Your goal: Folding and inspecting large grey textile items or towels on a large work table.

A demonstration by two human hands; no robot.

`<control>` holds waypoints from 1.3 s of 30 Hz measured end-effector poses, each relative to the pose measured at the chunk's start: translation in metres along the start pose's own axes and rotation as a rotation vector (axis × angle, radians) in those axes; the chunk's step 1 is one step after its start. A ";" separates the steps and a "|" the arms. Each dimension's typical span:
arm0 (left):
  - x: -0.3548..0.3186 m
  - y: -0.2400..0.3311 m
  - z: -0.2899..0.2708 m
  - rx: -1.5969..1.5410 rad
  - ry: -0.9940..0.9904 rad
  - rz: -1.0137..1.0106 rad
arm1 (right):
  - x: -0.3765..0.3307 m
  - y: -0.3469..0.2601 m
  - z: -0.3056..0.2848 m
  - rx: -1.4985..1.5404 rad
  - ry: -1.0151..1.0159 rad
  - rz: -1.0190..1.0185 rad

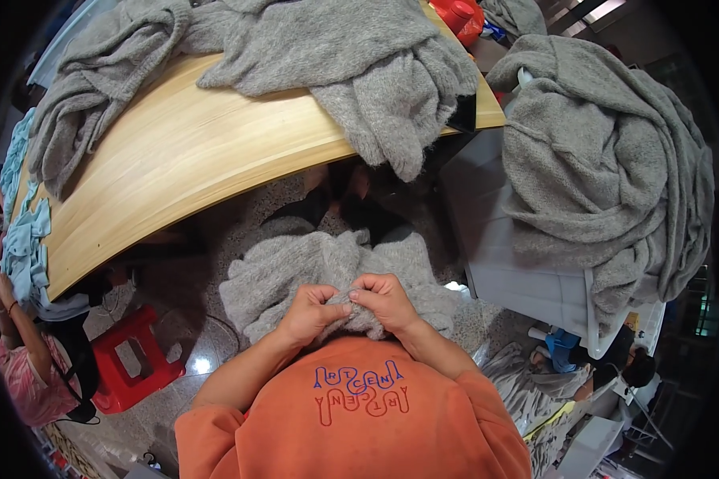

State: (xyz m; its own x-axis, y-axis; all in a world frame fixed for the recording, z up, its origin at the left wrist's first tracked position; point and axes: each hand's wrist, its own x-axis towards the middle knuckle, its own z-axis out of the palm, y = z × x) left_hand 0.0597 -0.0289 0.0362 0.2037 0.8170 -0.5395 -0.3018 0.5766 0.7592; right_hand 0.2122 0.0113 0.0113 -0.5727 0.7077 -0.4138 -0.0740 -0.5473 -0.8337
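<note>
A grey fuzzy knit garment lies bunched across my lap. My left hand pinches its near edge between thumb and fingers. Close beside it, on the right, my right hand grips the same edge, the thumbs a short gap apart. Between the two hands a small bit of the knit is drawn up. The fingertips under the fabric are partly hidden.
Ahead stands a wooden table with grey knits heaped on it. To the right, more grey knits overflow a pale plastic bin. A red stool and a co-worker handling light-blue cloth are at left.
</note>
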 end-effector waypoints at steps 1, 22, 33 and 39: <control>0.000 -0.001 -0.001 -0.049 0.016 -0.006 | 0.000 0.000 -0.001 -0.038 -0.001 -0.028; 0.008 0.005 -0.015 -0.234 -0.033 0.131 | -0.038 -0.044 -0.013 -1.256 0.038 -0.997; 0.013 -0.007 -0.001 -0.170 -0.115 0.116 | -0.023 -0.025 0.000 -1.217 0.100 -1.172; 0.010 -0.003 -0.003 -0.189 -0.078 0.092 | -0.018 -0.022 0.001 -1.188 0.089 -1.134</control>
State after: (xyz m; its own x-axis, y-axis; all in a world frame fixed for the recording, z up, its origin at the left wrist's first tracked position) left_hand 0.0601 -0.0221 0.0272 0.2362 0.8683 -0.4362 -0.4904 0.4940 0.7180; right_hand 0.2232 0.0105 0.0372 -0.6171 0.5284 0.5831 0.2564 0.8356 -0.4859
